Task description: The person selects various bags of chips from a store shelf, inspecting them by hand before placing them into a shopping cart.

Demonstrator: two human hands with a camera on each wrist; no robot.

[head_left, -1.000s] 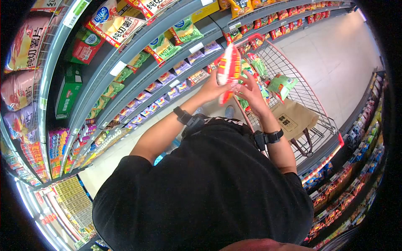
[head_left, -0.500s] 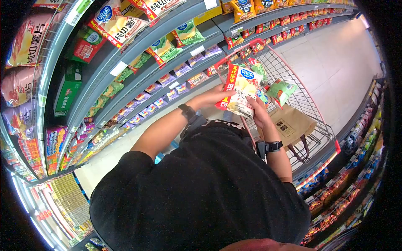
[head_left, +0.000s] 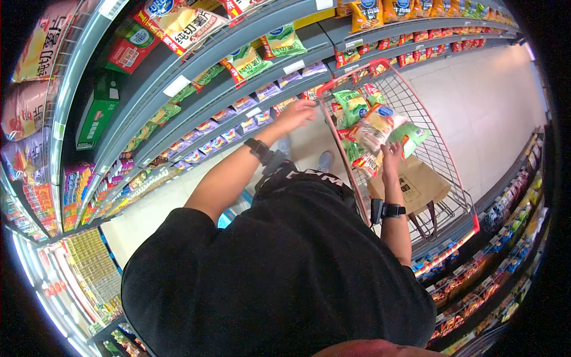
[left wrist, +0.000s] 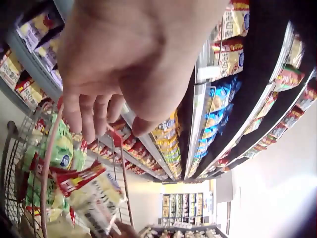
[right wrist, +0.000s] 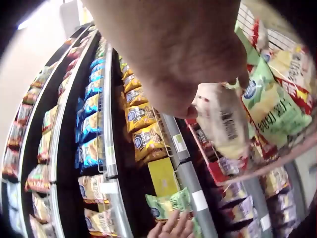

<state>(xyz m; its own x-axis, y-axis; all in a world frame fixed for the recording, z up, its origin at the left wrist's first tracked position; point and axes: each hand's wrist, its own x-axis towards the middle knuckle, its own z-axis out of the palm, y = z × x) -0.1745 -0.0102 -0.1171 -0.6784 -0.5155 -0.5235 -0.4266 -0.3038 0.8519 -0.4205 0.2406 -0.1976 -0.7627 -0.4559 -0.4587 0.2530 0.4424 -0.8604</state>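
The fingers of the left hand (head_left: 295,116) are loose and empty. Whether the right hand (head_left: 391,156) pinches the chip bag (head_left: 380,124) in the cart (head_left: 476,224) is too blurry to tell; bumpy bags underneath could tip it.

"纯切薯片" on red-and-white shelf bag (head_left: 181,28), "牛肉味" on orange bag (head_left: 366,15), "薯片" on green bag (right wrist: 275,108)

Chip bag (head_left: 378,126): white-and-red, plump, blue oval logo and printed lettering on its front
Pose: tilted, logo end pointed far, front partly blurred
Place: over the left part of the shopping cart (head_left: 352,72), beside and overlapping green bags (head_left: 351,106); contact cannot be told
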